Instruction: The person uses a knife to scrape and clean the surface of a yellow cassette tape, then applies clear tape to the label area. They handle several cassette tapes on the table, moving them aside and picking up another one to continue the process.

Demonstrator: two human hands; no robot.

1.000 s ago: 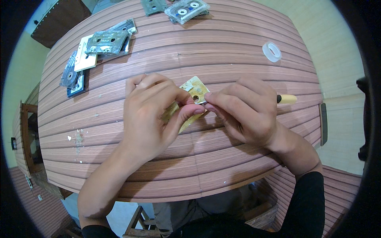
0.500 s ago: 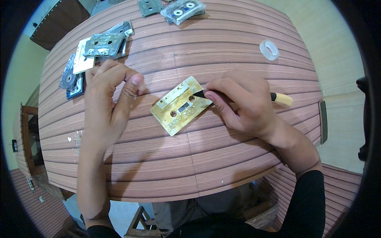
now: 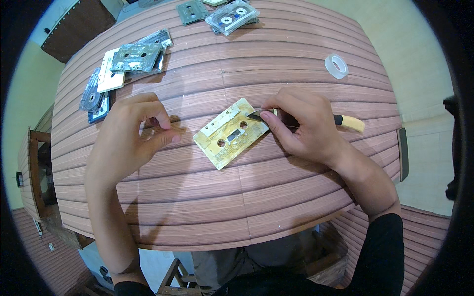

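- Yellowed plastic cassette [image 3: 232,133] lying flat on the striped tabletop [image 3: 197,197], between both hands, long sides slanting from lower left to upper right, nearest corner well short of the tabletop's near edge.
- Right hand [image 3: 303,118] clenched around a knife [image 3: 351,123], dark blade tip reaching over the cassette's upper-right end, close to one round hole; cannot tell whether touching.
- Yellow handle end sticking out past the right hand, aimed at the tabletop's right edge, with a stretch of planks between.
- Left hand [image 3: 131,135] released, thumb and curled fingers slightly apart around nothing visible, held left of the cassette with tabletop showing between.
- Pile of cassettes [image 3: 136,57] just beyond the left hand, leaving little room on that side.
- Second cassette group [image 3: 233,19] on the far side, well apart from both hands.
- Translucent tape roll [image 3: 329,68] ahead of the right hand, not touching, with tabletop between.
- Both forearms crossing the near edge.
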